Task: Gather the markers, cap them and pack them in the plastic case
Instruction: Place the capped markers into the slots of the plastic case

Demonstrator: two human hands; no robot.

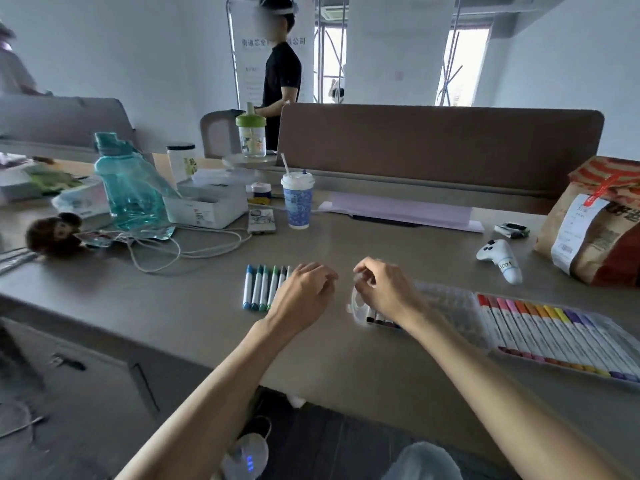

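Several capped loose markers (262, 287) with blue, green and grey caps lie side by side on the desk. My left hand (304, 289) hovers over the right end of that row with its fingers loosely curled, and nothing shows in it. The clear plastic case (460, 306) lies open to the right. Its near-left part holds a few dark markers (378, 319), and its right half holds a full row of coloured markers (554, 336). My right hand (384, 285) is above the case's left edge with curled fingers. Whether it holds anything is lost in blur.
A white game controller (500, 258) and a brown paper bag (599, 223) sit at the right. A paper cup (298, 202), a phone (261, 221), white cables (180, 247), a teal bottle (130, 188) and a plush toy (52, 233) crowd the back left. A person stands beyond the divider (440, 147).
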